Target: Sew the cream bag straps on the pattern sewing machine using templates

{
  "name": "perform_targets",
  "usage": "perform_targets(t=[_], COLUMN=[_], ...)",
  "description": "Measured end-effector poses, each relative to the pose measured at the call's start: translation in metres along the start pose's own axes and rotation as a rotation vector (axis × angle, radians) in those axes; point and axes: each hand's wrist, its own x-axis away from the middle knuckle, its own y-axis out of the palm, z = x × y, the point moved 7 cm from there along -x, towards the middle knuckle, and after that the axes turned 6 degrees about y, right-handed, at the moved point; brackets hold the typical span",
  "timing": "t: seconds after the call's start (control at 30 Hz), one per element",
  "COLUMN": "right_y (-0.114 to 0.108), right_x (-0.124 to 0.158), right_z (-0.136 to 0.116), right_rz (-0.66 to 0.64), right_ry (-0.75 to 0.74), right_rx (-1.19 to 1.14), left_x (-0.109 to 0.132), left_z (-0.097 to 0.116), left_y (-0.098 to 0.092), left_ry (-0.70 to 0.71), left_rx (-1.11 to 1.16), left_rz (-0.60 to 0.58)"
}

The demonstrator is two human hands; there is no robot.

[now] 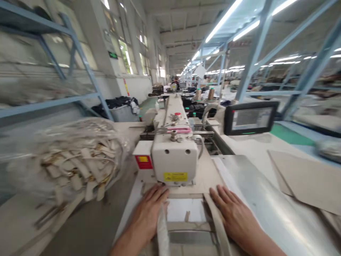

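Sewing workshop, left hand and right hand flat on beige panel, grips wide, fabric straps between, industrial sewing machine ahead

1 L hand, 1 R hand. 2 long straps by them. 1 sewing mach. up close, 1 monitor, 1 red btn. 1 plastic bag w/ many strap pcs, too jumbled to count. 2 lrg thread cones. 1 green wall sign.

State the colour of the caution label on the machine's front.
The caution label is yellow; see the head view.
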Motion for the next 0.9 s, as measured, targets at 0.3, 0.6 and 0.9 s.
perform_targets(t=[0.3,0.6,0.9], right_y=[0.011,-0.001,0.001], right_x=[0.005,-0.011,-0.004], right_z=[-0.001,-0.012,-0.005], right_rz=[0.145,0.090,0.078], right_ry=[-0.148,-0.084,-0.067], right_rx=[-0.012,0.202,0.097], left_x=[0.023,0.002,0.011], left_z=[-0.004,0.007,0.003], left_y=[0.007,-0.019,-0.012], left_ry=[-0.326,-0.212,-0.238], left_rx=[0.030,-0.164,-0.134], left_rz=[-0.039,-0.187,-0.181])
